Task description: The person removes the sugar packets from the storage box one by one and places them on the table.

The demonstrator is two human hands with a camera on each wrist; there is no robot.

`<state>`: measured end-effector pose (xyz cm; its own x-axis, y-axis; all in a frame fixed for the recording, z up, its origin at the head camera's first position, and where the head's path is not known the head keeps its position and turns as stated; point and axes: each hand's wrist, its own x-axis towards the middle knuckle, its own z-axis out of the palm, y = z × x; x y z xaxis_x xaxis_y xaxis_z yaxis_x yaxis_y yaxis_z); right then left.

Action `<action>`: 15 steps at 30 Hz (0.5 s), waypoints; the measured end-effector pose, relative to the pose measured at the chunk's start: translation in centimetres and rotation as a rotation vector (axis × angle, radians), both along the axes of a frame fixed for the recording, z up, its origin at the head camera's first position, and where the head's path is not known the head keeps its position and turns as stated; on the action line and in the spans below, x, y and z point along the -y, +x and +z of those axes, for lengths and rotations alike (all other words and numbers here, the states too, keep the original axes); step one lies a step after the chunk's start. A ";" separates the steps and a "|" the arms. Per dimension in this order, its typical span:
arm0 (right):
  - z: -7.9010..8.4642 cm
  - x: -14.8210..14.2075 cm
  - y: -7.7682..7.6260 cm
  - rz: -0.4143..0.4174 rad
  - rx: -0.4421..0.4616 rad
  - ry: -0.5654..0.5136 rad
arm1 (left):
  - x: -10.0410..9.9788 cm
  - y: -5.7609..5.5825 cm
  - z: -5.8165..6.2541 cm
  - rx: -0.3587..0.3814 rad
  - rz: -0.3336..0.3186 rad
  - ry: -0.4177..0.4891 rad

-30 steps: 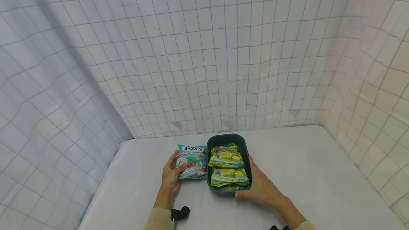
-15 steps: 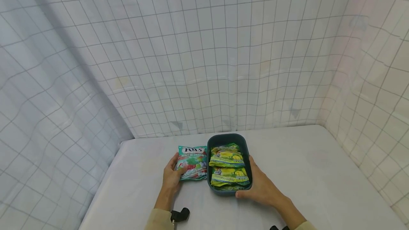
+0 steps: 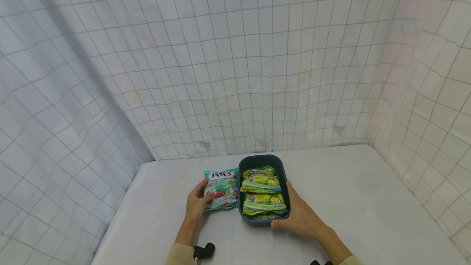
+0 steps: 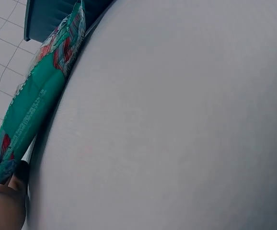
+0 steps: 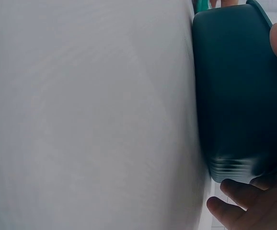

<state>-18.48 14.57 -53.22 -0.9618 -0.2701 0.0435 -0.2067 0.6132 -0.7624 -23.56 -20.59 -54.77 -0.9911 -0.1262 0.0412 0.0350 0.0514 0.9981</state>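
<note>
My left hand (image 3: 196, 203) grips the left edge of a green FOX'S candy bag (image 3: 223, 189), its thumb on the bag's front. The bag lies on the table, its right side up against a dark teal plastic bin (image 3: 243, 218). Seen from the left wrist, the bag (image 4: 30, 108) is edge-on, tilted up from the tabletop. My right hand (image 3: 299, 215) holds the bin's near right corner, thumb on the near side and fingers along the right side. In the right wrist view the fingers (image 5: 241, 191) reach round the bin's end wall (image 5: 239, 91).
Several yellow-green candy bags (image 3: 263, 203) fill the bin in two overlapping rows. A white cloth covers the table (image 3: 342, 199). Behind and beside it hang white sheets with a grid pattern (image 3: 257, 72). A black strap device (image 3: 204, 251) sits on the left wrist.
My left hand has drawn the green candy bag slightly nearer to me, and the bag has turned a little counterclockwise. The bin and my right hand stay put.
</note>
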 end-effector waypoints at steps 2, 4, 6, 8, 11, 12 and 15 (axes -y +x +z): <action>0.0 0.0 0.1 -0.003 0.000 0.002 | 0.3 0.0 0.0 -0.003 0.004 0.001; 0.0 0.0 0.1 -0.007 0.002 0.008 | 0.6 0.1 0.0 0.000 0.003 0.010; 0.0 0.0 0.2 -0.006 -0.003 0.008 | 0.9 0.1 0.1 0.007 0.006 0.015; 0.0 0.0 0.2 -0.003 -0.003 0.009 | 1.2 0.2 0.3 0.009 0.003 0.016; -0.1 0.0 0.2 0.001 -0.003 0.010 | 1.3 0.4 0.8 0.001 0.007 0.022; -0.1 0.0 0.2 0.002 -0.001 0.011 | 1.4 0.5 1.0 -0.003 0.008 0.024; 0.0 0.0 0.2 0.006 -0.006 0.004 | 1.3 0.6 1.6 -0.019 0.006 0.033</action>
